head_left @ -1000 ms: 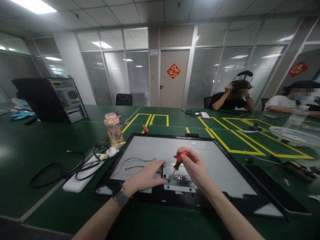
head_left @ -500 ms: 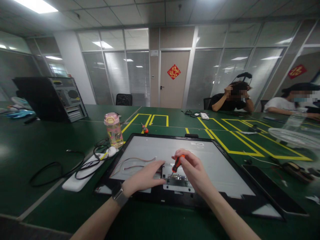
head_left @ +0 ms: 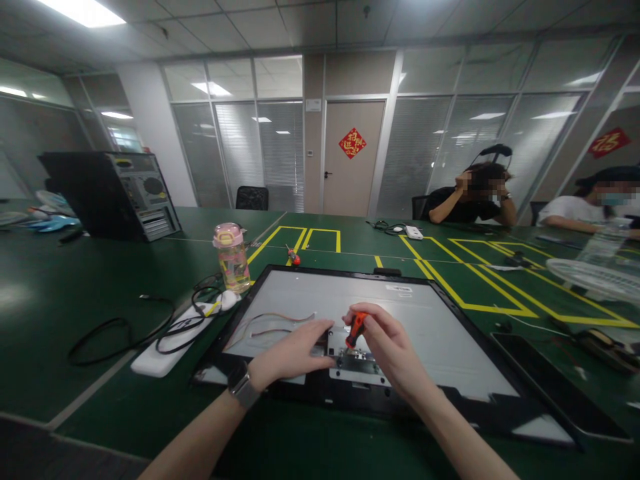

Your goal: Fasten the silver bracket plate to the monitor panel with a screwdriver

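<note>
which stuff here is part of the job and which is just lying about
In use:
- orange-and-black screwdriver, in the right hand
- metal bracket, left hand at its left edge
- grey-backed panel beneath

Apparently just lying about:
- pink-lidded bottle
- white power strip
- computer case

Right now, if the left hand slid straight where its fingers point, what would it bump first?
Probably the metal bracket, right by the fingertips of the left hand; they may already touch, since depth is unclear.

福 on right-hand red sign (head_left: 609,142), probably 招财进宝 on red diamond (head_left: 353,143) on door (head_left: 349,190)
</note>
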The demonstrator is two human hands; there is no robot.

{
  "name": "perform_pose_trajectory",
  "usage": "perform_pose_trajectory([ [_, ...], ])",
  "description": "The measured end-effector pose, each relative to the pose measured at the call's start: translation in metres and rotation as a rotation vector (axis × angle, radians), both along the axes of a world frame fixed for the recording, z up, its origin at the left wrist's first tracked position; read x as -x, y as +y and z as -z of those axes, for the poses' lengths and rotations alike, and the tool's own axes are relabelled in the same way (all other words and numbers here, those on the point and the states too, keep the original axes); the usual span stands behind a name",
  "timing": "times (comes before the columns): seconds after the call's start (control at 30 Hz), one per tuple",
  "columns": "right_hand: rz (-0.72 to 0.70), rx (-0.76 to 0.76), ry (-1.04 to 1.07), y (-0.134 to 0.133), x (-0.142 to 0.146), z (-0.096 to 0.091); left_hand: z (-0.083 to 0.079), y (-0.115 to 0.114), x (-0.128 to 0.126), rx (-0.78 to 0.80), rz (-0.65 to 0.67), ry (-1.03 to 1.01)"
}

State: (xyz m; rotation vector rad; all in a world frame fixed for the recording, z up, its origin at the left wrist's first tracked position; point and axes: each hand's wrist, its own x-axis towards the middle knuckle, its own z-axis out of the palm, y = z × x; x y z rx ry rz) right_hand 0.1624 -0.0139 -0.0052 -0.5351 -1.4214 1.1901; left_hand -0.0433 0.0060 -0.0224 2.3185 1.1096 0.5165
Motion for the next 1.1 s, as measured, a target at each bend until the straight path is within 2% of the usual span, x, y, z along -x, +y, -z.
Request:
perform_pose_trajectory([
  [0.23,0.099,-0.065,0.009,0.001,-0.002,-0.003,0.006,0.003,0.003,-0.008,-0.009,0.02],
  [0.43,0.105,-0.076,-0.076,0.0,-0.004,-0.009,0.007,0.004,0.003,-0.013,-0.003,0.02],
  [0.7,0.091,-0.082,-0.011,0.004,-0.005,-0.003,0.006,0.004,0.002,-0.015,-0.014,0.034],
  [0.87,0.069,-0.095,-0.132,-0.001,-0.006,-0.012,0.007,0.004,0.003,-0.027,0.004,0.02],
  [1.1,0.102,-0.11,-0.028,0.0,-0.002,-0.008,0.007,0.005,0.003,-0.032,0.007,0.021],
])
